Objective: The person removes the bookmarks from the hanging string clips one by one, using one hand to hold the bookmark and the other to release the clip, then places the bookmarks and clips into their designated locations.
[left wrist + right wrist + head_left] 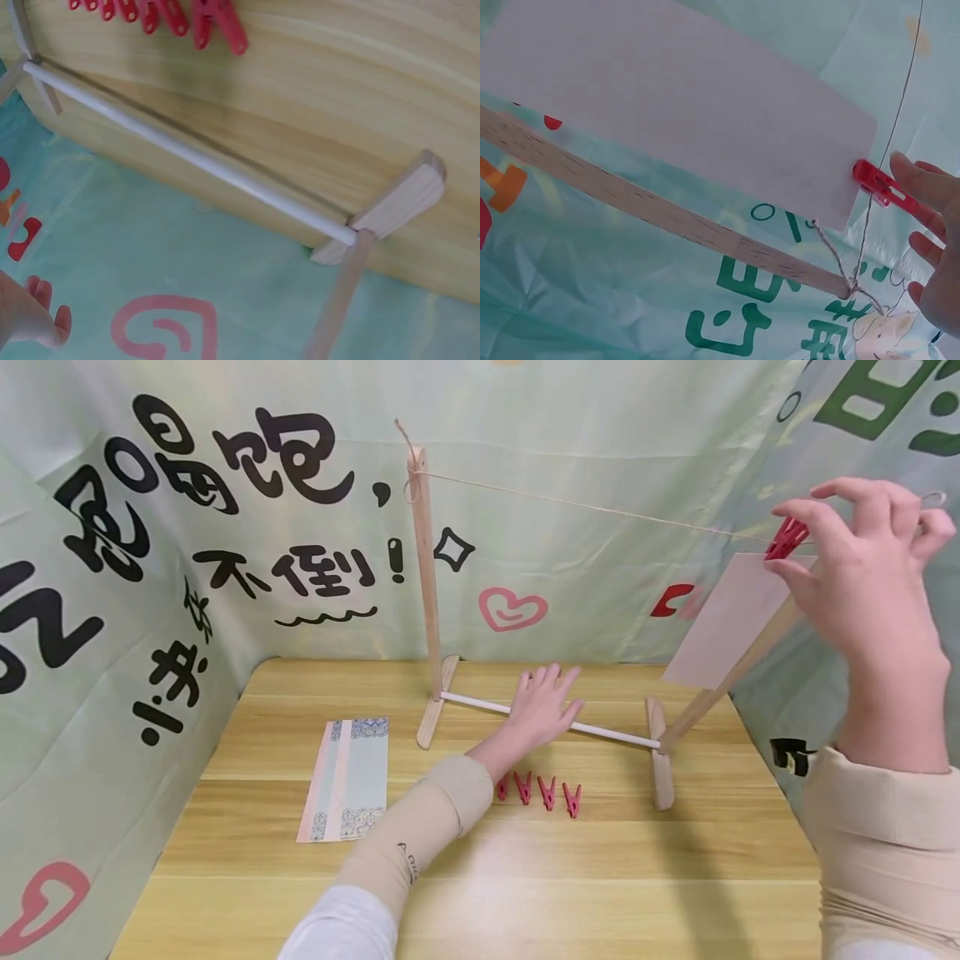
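Observation:
Between thumb and finger, my right hand [873, 547] holds a red clothespin [787, 537] at the right end of the string [600, 508]. A pale paper sheet [705, 112] hangs below, its top edge at the clothespin's jaws in the right wrist view. My left hand [542, 706], fingers spread and holding nothing, is over the white rod [187, 154] of the wooden stand; whether it touches the rod cannot be told. Several red clothespins [548, 793] lie in a row near my left forearm, which partly hides the row.
Patterned paper sheets [365, 777] lie at the left of the wooden table [600, 885]. The stand's left post [426, 577] rises upright, and its right post [697, 710] is partly behind the hanging sheet. A printed cloth [615, 410] encloses the back and sides.

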Tool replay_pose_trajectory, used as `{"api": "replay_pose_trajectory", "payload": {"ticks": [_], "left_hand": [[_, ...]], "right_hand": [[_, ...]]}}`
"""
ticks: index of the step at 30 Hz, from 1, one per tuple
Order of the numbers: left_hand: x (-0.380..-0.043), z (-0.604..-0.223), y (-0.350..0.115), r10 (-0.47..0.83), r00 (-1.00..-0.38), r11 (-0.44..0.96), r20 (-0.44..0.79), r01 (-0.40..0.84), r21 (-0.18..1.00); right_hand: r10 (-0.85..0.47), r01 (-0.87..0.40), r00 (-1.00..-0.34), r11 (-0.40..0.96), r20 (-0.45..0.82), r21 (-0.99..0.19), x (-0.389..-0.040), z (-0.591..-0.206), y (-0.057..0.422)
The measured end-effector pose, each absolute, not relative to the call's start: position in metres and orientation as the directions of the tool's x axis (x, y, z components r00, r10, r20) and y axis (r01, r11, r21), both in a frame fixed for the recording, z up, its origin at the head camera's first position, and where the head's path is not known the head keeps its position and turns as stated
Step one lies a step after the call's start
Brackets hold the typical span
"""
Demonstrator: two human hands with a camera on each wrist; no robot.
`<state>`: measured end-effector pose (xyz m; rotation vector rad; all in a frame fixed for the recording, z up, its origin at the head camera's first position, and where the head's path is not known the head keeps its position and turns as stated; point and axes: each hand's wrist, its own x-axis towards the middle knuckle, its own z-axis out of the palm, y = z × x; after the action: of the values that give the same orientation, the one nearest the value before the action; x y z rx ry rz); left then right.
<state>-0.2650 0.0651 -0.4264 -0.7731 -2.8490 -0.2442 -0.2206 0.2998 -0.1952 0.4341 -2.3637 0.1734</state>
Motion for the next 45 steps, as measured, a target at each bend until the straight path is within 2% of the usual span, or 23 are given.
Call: {"api": "replay_pose_trajectory", "payload": {"ticks": [2, 8, 13, 16, 28, 36, 45], "left_hand": [[-0.265, -0.424, 0.071, 0.490, -0.847, 0.849, 0.206, 0.518, 0.109], [-0.266, -0.416, 0.085, 0.503, -0.844, 0.846, 0.186, 0.525, 0.090], [-0.267, -0.408, 0.095, 0.508, -0.845, 0.848, 0.169, 0.524, 0.072], [-0.268, -0.405, 0.101, 0.501, -0.850, 0.851, 0.161, 0.518, 0.084], [-0.274, -0.388, 0.123, 0.467, -0.876, 0.869, 0.120, 0.480, 0.118], [-0.275, -0.379, 0.139, 0.468, -0.876, 0.859, 0.116, 0.482, 0.174], [-0.271, -0.372, 0.154, 0.481, -0.870, 0.834, 0.110, 0.492, 0.249]], "right_hand": [[-0.245, -0.338, -0.715, 0.941, 0.655, -0.017, -0.222, -0.193, 0.303], [-0.263, -0.376, -0.722, 0.926, 0.640, -0.043, -0.226, -0.189, 0.314], [-0.154, -0.254, -0.846, 0.958, 0.510, -0.132, -0.226, -0.181, 0.316], [-0.111, -0.200, -0.883, 0.968, 0.457, -0.150, -0.226, -0.178, 0.317], [-0.093, -0.165, -0.908, 0.975, 0.410, -0.145, -0.231, -0.173, 0.320], [-0.123, -0.191, -0.901, 0.973, 0.416, -0.126, -0.235, -0.174, 0.320], [-0.076, -0.156, -0.901, 0.975, 0.427, -0.156, -0.237, -0.177, 0.320]]}}
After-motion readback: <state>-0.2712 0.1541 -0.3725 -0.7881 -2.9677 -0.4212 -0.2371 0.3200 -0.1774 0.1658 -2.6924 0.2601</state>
